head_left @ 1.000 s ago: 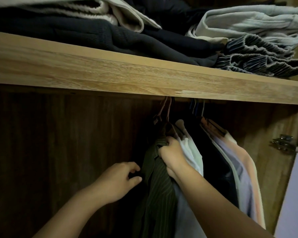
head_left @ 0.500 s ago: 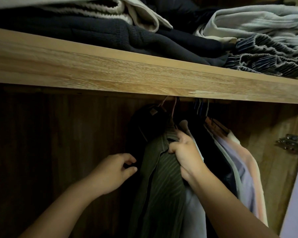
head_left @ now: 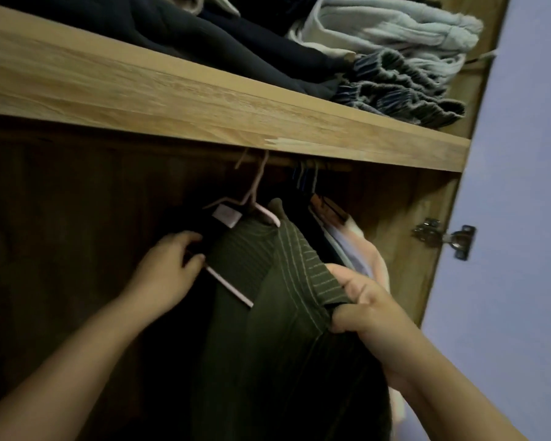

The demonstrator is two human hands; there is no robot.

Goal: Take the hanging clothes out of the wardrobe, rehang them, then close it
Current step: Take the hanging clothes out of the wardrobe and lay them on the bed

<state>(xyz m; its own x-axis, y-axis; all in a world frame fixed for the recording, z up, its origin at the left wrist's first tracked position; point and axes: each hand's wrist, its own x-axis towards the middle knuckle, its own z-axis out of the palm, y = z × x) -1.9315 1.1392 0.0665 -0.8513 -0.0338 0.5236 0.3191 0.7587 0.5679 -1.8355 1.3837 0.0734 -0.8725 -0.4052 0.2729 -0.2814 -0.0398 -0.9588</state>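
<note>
The right hand (head_left: 360, 308) is now pulling the green shirt (head_left: 268, 281) outward, fingers clamped on its cloth; the left hand (head_left: 169, 268) is pinching the pink hanger (head_left: 229, 286), so removal is starting.

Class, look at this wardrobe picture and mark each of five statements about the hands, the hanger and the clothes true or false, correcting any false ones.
1. The right hand grips the green striped shirt. True.
2. The left hand rests on the wooden shelf. False: it is below the shelf, at the pink hanger, beside the shirt.
3. Folded clothes lie on the shelf. True.
4. The green shirt lies folded on the shelf. False: it hangs on the pink hanger below it.
5. A metal hinge shows on the wardrobe's right side. True.
</note>
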